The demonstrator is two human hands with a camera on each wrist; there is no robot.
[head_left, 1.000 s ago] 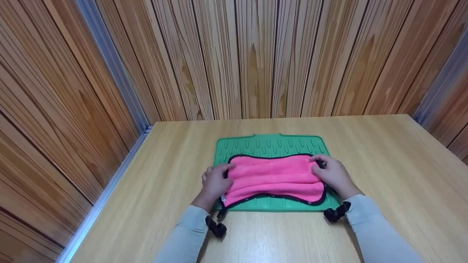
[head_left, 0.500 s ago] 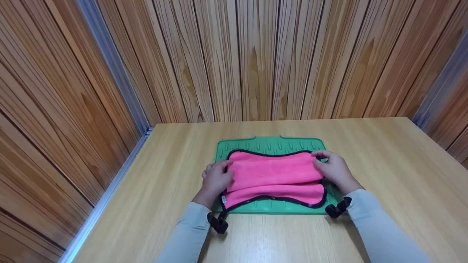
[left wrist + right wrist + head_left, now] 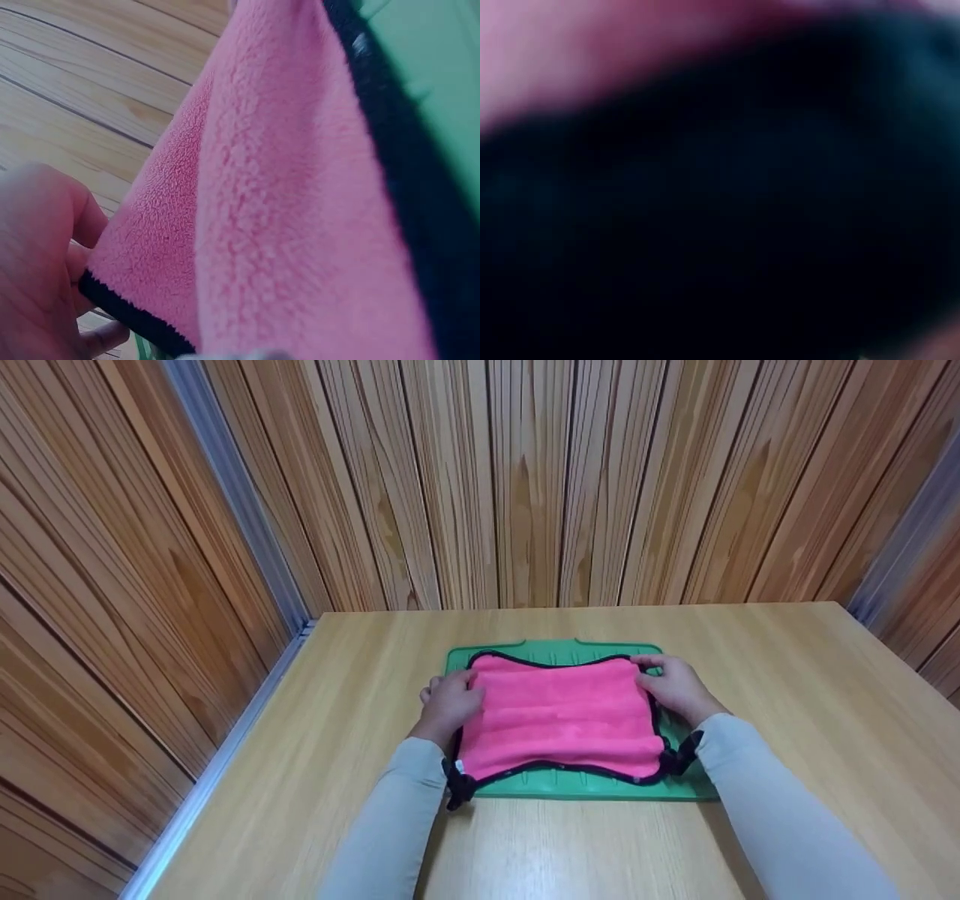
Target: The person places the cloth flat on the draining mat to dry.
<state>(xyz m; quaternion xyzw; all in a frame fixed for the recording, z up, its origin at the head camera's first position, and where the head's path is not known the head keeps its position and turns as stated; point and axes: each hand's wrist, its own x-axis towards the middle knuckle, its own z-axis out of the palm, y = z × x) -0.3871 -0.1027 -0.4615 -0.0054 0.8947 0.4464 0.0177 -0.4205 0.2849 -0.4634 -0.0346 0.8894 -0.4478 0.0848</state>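
Observation:
A fluffy pink towel (image 3: 559, 716) with black edging spreads over a green ribbed mat (image 3: 577, 787) in the head view. My left hand (image 3: 450, 703) pinches its far left corner, and my right hand (image 3: 675, 688) pinches the far right corner, thumbs on the pink face. In the left wrist view the towel (image 3: 270, 187) slopes up from the left hand (image 3: 37, 262), its edge between thumb and fingers. Dark blur fills most of the right wrist view, with a strip of pink towel (image 3: 547, 52) at the top; the right hand's grip is hidden there.
The mat lies on a light wooden table (image 3: 360, 697). Plank-patterned walls (image 3: 525, 487) stand behind and at the left, with a metal strip (image 3: 232, 487) at the corner. Black wrist cameras (image 3: 459, 786) hang close to the towel's near corners.
Both hands have moved toward the back, drawing the towel's far edge with them. The fold across the towel has opened out, and more of the mat's far part is covered.

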